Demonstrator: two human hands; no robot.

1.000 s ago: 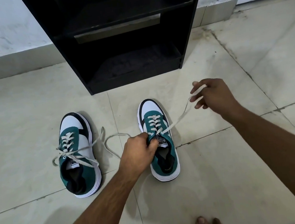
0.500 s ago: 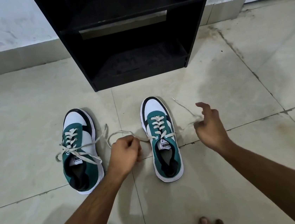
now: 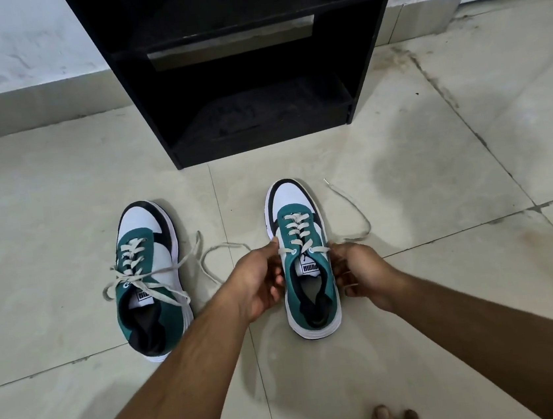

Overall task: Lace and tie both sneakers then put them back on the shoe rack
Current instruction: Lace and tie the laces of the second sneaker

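Now both hands (image 3: 305, 276) grip rt sneaker (image 3: 302, 254), laces (image 3: 351, 214) loose.

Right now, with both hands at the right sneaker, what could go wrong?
The right lace end trails loose on the floor, so it may slip through the top eyelet when pulled. The left sneaker's laces sprawl untied beside the left hand and could snag. Whether the right hand grips a lace is unclear.
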